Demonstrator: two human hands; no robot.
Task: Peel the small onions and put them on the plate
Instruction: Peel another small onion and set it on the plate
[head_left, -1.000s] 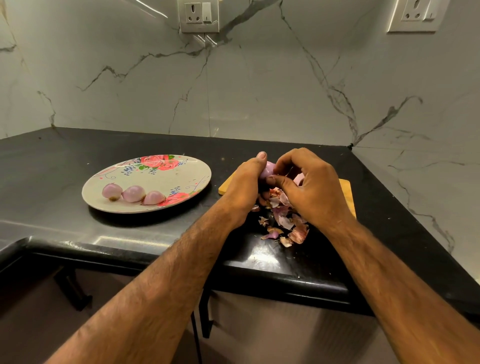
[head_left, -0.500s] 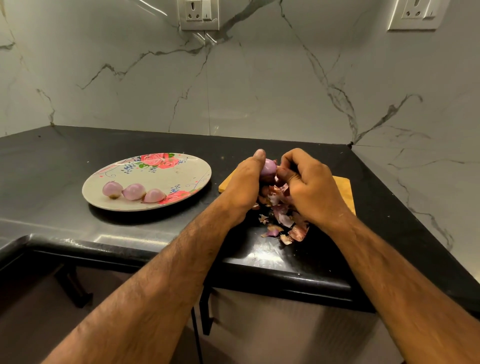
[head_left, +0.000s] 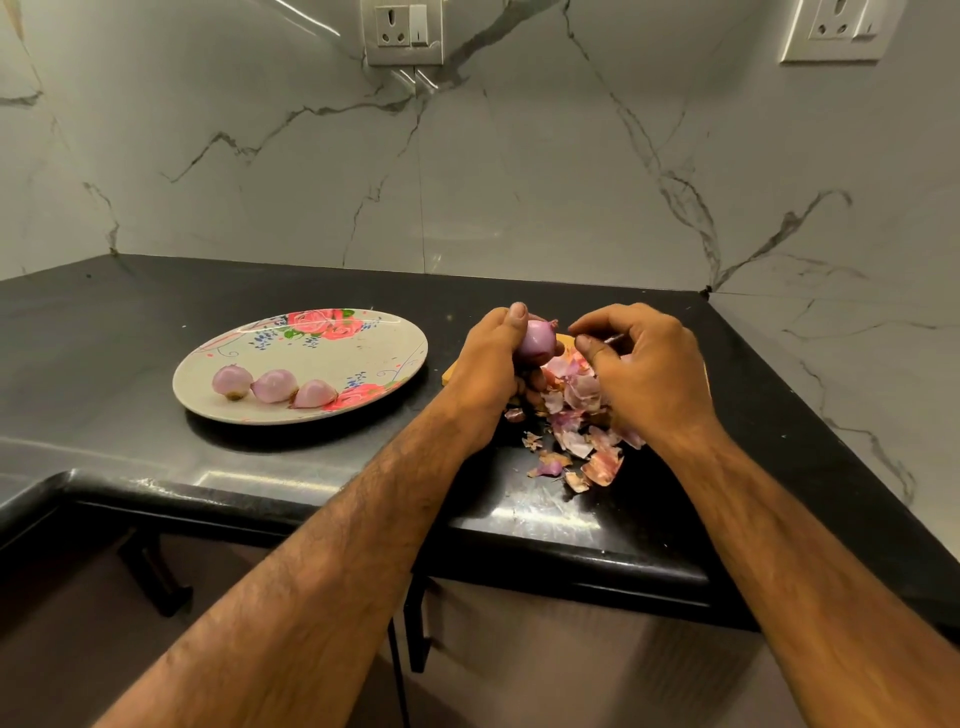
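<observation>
**A:** Head camera: your left hand (head_left: 488, 364) is gripping the small onion (head_left: 535, 340), thumb on top, above the pile of peels (head_left: 576, 415).

**B:** Your right hand (head_left: 649, 374) is hovering just beside it with its fingers curled. I cannot tell whether it's pinching anything.

**A:** Three peeled onions (head_left: 275, 385) are lying in a row on the flowered plate (head_left: 363, 358), left of your hands on the black counter (head_left: 156, 312).
</observation>
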